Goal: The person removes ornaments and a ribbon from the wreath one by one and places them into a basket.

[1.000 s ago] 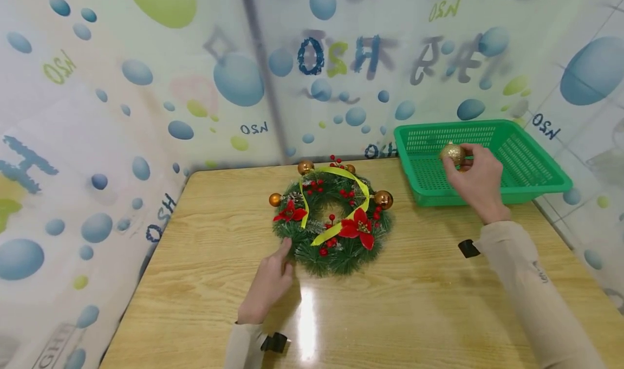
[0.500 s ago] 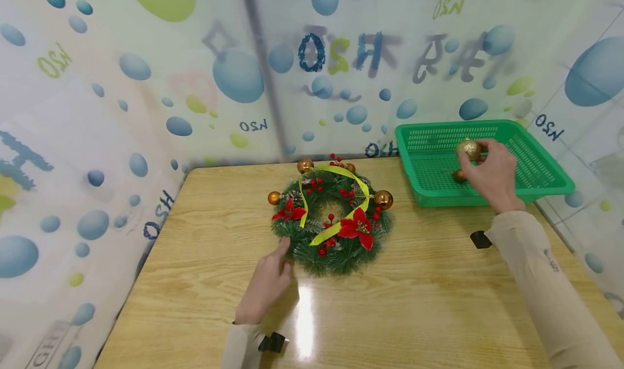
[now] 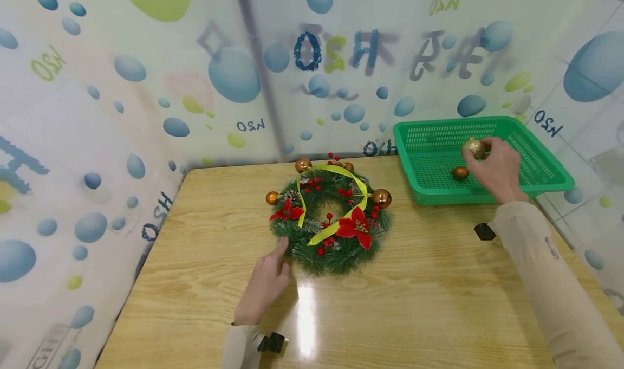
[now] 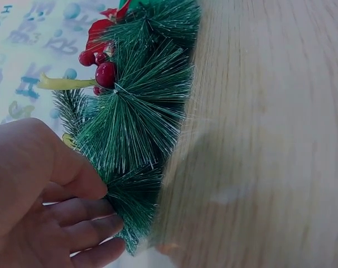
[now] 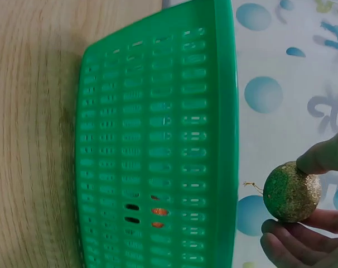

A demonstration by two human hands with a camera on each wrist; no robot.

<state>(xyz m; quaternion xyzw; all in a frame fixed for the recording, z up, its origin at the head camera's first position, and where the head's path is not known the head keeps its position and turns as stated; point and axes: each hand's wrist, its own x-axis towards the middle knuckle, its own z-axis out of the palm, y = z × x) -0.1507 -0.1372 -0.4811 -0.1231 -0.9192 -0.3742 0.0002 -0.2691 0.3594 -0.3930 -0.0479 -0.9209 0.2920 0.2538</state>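
Observation:
A green Christmas wreath (image 3: 336,260) lies on the table, decked with red poinsettias (image 3: 357,227), red berries, a yellow ribbon (image 3: 324,233) and copper baubles (image 3: 382,198). My left hand (image 3: 265,285) is at its near left edge; the left wrist view shows thumb and fingers closing on the green needles (image 4: 133,195). My right hand (image 3: 499,168) pinches a glittery gold bauble (image 5: 293,191) between thumb and fingers, above the green basket (image 3: 414,192). A thin gold loop hangs from this bauble. Inside the basket lies a copper-brown bauble (image 3: 460,173).
The basket stands at the table's back right, against the patterned wall covering (image 3: 341,109). Bare wood tabletop (image 3: 429,282) stretches in front of the wreath and basket. Another wall covering (image 3: 58,157) runs along the left side.
My right hand has moved right over the basket with the gold bauble, leaving the copper-brown bauble inside in plainer view. My left hand stays at the wreath's edge.

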